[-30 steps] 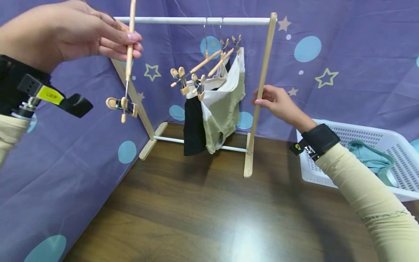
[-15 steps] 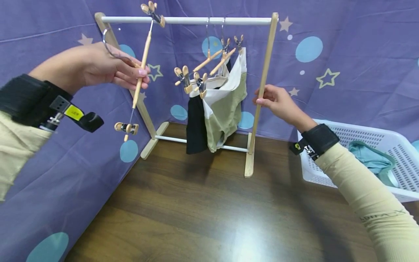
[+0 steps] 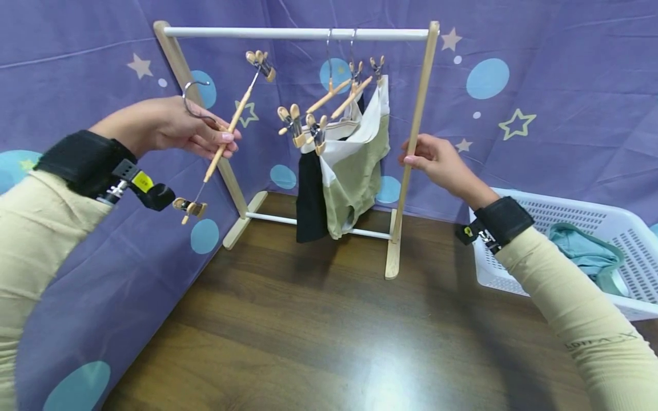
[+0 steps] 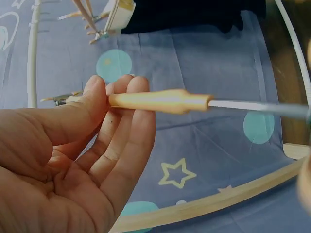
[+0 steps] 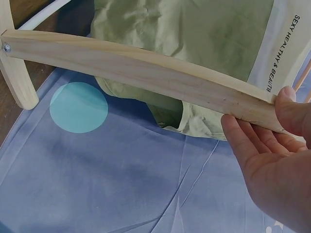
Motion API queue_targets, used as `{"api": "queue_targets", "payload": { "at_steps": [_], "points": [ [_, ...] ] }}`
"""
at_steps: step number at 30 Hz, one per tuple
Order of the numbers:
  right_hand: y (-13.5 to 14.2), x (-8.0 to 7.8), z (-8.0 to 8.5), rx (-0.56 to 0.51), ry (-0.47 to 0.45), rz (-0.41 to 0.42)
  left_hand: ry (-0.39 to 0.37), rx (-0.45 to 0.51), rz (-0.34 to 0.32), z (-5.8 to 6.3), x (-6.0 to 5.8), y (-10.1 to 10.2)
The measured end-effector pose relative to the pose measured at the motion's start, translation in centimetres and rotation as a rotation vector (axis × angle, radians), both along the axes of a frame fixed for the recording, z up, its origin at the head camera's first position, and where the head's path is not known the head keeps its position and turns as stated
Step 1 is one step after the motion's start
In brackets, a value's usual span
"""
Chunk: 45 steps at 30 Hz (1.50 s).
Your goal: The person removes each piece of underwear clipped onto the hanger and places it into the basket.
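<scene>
In the head view my left hand (image 3: 192, 128) pinches a wooden clip hanger (image 3: 240, 108) at mid-bar between thumb and fingers. Its metal hook points up and its two clips hold nothing. It hangs below the rack's white top rod (image 3: 257, 33), left of two other hangers. From those hang black bottoms (image 3: 311, 200) and olive-green underpants (image 3: 354, 171) with a white waistband. My right hand (image 3: 437, 162) holds the rack's right wooden post (image 3: 422, 85). The right wrist view shows the thumb on one side of the post (image 5: 146, 65) and fingertips against the other.
A white perforated basket (image 3: 565, 198) stands at the right, with a teal garment (image 3: 586, 251) inside. Purple patterned cloth (image 3: 565, 131) lines the back and left side. The rack stands on a brown wood-grain surface (image 3: 288, 319).
My left hand has moved down and right with the hanger, whose bar has tilted from nearly upright to slanting. The hook now shows above the hand. My right hand stays on the post.
</scene>
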State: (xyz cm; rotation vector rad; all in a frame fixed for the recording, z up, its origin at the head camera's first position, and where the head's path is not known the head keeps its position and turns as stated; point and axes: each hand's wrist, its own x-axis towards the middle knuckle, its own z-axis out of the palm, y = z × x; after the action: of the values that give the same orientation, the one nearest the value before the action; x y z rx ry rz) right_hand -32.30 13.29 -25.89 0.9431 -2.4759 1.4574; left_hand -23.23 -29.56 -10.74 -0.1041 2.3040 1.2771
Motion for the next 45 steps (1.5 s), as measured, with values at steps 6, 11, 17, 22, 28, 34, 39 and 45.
{"api": "queue_targets", "payload": {
  "at_steps": [6,11,17,22,28,34,39,45],
  "points": [
    [0.1,0.1,-0.2,-0.01,0.003,-0.008,-0.016,0.048,0.056,0.5,-1.7,-0.6],
    [0.2,0.4,-0.2,-0.019,0.004,-0.012,-0.016,0.054,0.058,1.8,-3.4,-1.5],
    [0.2,0.5,-0.2,-0.033,-0.001,-0.02,-0.057,0.094,0.109,3.2,-5.4,-2.1],
    [0.1,0.5,-0.4,-0.054,-0.006,-0.033,-0.06,0.054,0.138,4.2,-6.7,-2.2],
    [-0.4,0.6,-0.7,-0.064,-0.004,-0.046,-0.098,0.02,0.154,4.6,-7.9,-2.6],
    [-1.5,0.7,-1.0,-0.076,-0.001,-0.032,-0.108,0.047,0.253,4.4,-8.4,-3.9],
    [-1.9,0.9,-1.3,-0.075,-0.008,-0.026,-0.135,0.043,0.233,4.2,-8.8,-4.7],
    [-2.0,0.9,-1.4,-0.076,-0.006,-0.023,-0.144,-0.033,0.152,4.0,-9.2,-5.1]
  ]
}}
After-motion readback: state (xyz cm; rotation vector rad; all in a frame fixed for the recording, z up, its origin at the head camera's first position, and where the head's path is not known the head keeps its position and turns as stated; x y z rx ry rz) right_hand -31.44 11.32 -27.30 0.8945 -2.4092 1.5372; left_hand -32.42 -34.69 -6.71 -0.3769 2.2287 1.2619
